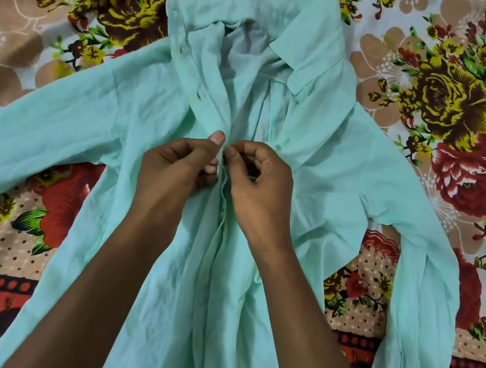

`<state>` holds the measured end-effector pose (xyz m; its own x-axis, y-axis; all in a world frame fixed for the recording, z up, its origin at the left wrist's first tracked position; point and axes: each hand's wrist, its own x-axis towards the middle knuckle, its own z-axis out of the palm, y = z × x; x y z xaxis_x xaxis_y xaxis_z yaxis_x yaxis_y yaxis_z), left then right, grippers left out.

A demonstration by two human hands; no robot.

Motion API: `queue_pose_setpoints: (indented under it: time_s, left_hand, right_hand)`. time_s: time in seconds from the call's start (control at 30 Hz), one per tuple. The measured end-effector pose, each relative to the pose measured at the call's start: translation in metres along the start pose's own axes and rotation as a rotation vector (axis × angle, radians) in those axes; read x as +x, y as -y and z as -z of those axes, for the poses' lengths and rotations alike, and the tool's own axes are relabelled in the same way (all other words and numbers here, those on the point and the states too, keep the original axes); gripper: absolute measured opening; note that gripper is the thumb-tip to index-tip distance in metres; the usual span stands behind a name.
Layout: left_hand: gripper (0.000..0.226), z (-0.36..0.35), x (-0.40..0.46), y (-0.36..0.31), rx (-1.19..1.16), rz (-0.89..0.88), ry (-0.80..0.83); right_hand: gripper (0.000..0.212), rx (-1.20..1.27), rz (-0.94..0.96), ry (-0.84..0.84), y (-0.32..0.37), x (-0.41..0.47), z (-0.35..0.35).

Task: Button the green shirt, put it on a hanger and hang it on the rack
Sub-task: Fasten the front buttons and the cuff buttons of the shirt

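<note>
Green shirt (315,168) lying front-up on floral bedsheet (451,97), left hand (176,165) and right hand (257,182) together, both pinching the shirt's placket below the open collar (310,41)

shirts: just 1, the green shirt (315,168)
hands: 2, left hand (176,165) and right hand (259,183)
bedsheets: 1 floral bedsheet (451,97)
</note>
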<state>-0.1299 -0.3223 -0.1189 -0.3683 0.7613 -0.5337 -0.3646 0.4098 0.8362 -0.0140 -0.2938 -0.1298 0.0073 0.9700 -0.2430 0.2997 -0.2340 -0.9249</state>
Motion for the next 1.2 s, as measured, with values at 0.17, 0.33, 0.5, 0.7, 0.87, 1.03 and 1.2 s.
queue_pose_setpoints:
  time_s: [0.17,0.33,0.5,0.7,0.87,1.03,1.2]
  left_hand:
    - [0.014,0.0,0.003,-0.003,0.073,-0.019,-0.067]
    - [0.016,0.003,0.0,-0.002,0.095,-0.033,-0.098]
    - [0.014,0.006,-0.004,-0.005,0.169,-0.097,-0.117]
    - [0.014,0.003,-0.007,-0.006,0.266,-0.162,-0.091]
    - [0.01,0.002,-0.011,-0.007,0.225,-0.155,-0.067]
    - [0.016,0.004,-0.011,-0.008,0.184,-0.158,-0.028]
    - [0.011,0.002,-0.004,-0.009,0.16,-0.135,-0.016]
  right_hand:
    - [0.006,-0.05,0.049,-0.05,0.001,-0.002,0.002]
    - [0.005,-0.059,0.074,-0.059,0.006,-0.004,-0.001]
    - [0.006,-0.1,0.105,-0.059,0.011,-0.007,0.001]
    - [0.006,-0.103,0.108,-0.051,0.012,-0.009,0.0]
    - [0.007,-0.109,0.113,-0.087,0.011,-0.01,-0.002]
    - [0.006,-0.077,0.114,-0.105,0.012,-0.007,-0.001]
    - [0.01,0.025,0.062,-0.06,0.011,-0.008,0.002]
